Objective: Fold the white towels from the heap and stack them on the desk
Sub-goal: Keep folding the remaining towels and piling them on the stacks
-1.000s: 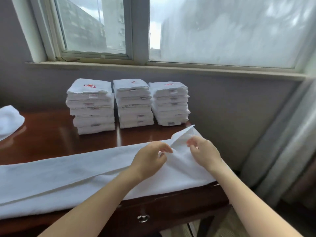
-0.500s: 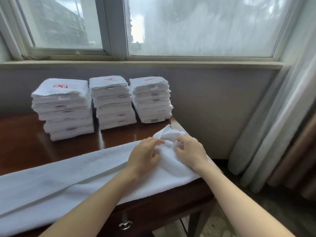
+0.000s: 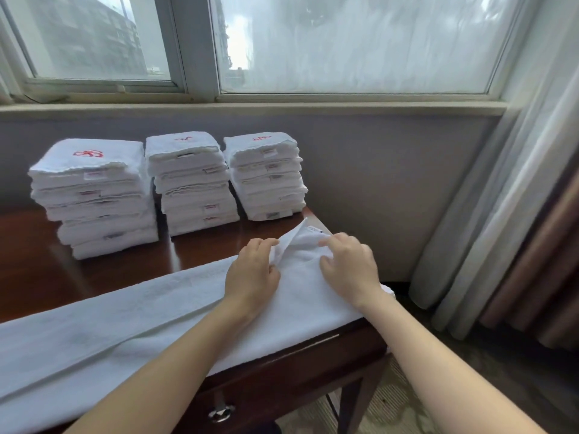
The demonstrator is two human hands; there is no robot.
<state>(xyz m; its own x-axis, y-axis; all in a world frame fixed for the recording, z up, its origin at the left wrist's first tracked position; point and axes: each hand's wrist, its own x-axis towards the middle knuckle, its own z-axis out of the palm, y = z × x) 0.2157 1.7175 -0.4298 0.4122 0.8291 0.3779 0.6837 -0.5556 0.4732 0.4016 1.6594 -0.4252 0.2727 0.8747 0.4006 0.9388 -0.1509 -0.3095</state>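
A window (image 3: 344,42) with a pale curtain (image 3: 517,183) on its right looks over a dark wood counter (image 3: 37,277). In the head view, my only one, three stacks (image 3: 194,183) of folded white towels stand side by side at the back of the counter. The towel (image 3: 141,324) in work lies as a long band along the front edge, a lengthwise fold line running down it. Both hands are at its right end, close together, not touching. The left hand (image 3: 252,270) pinches a ridge of cloth between thumb and fingers. The right hand (image 3: 351,270) lies curled on the end just beside it, and I cannot tell whether it nips the cloth or only presses it. A second ago the far corner (image 3: 296,238) was held up off the band between both hands; half a second ago it had sunk into a bunch under them. Now only a small peak shows between the hands, with a small label (image 3: 314,228) beside it. My view has also swung right and nearer. I judge this to be squaring the end before the first crosswise fold, so the towel is some folds away from joining a stack.
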